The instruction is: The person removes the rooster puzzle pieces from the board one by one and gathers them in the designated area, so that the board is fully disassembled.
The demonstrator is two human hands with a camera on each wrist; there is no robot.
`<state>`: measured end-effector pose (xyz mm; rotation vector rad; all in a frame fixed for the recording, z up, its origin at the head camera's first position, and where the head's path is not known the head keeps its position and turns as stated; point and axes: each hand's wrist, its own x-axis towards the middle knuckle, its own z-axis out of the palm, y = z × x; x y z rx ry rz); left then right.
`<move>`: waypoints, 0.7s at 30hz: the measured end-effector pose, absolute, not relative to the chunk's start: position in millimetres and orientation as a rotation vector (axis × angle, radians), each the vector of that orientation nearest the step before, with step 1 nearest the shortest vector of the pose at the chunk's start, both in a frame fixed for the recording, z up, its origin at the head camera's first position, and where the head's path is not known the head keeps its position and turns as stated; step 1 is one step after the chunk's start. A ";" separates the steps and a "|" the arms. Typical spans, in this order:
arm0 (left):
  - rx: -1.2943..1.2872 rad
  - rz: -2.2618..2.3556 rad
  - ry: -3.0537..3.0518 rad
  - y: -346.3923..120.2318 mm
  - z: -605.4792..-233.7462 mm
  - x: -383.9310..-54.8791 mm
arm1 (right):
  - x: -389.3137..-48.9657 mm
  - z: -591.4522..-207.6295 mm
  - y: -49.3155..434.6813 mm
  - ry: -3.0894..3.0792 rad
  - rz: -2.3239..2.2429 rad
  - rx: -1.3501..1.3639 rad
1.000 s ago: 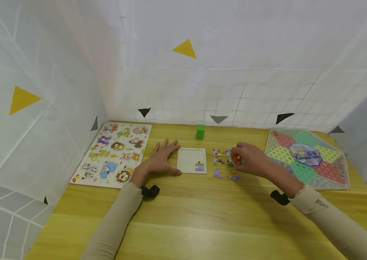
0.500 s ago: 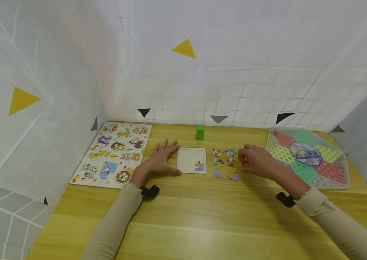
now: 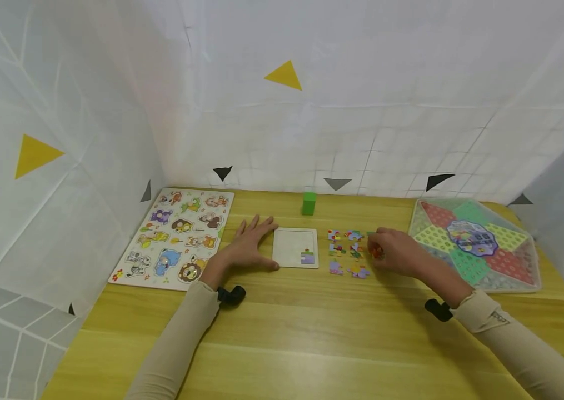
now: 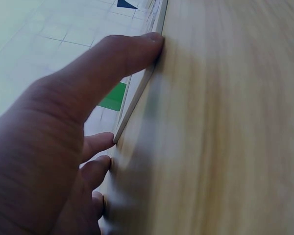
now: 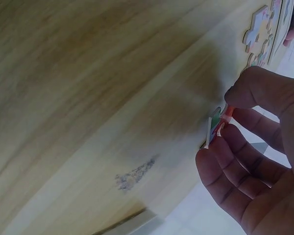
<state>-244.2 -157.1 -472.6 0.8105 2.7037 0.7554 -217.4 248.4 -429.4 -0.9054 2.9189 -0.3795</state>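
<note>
My left hand (image 3: 249, 244), fingers spread, touches the left edge of a small white puzzle tray (image 3: 287, 244) with thumb and index fingertip. In the left wrist view the thumb (image 4: 132, 51) lies at the tray's rim. A purple and green puzzle piece (image 3: 307, 258) sits in the tray's near right corner. To the right of the other pieces, my right hand (image 3: 397, 250) pinches a red and green puzzle piece (image 5: 216, 125) close over the table. Several loose puzzle pieces (image 3: 335, 250) lie in two columns between tray and right hand.
A wooden animal puzzle board (image 3: 174, 239) lies on the left of the table (image 3: 282, 333). Behind the tray stands a green block (image 3: 309, 204). At the right is a clear-lidded box (image 3: 472, 244) with colored triangles. White patterned sheeting (image 3: 282, 133) rises behind the table.
My right hand has moved right with the red piece, away from the two columns, which now show fully. A green edge now shows beyond its fingers. My left hand has stayed at the tray.
</note>
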 end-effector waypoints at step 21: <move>0.811 0.741 2.709 -156.6 -472.2 -244.3 | -216.7 -430.4 247.5 2.937 -0.407 -0.937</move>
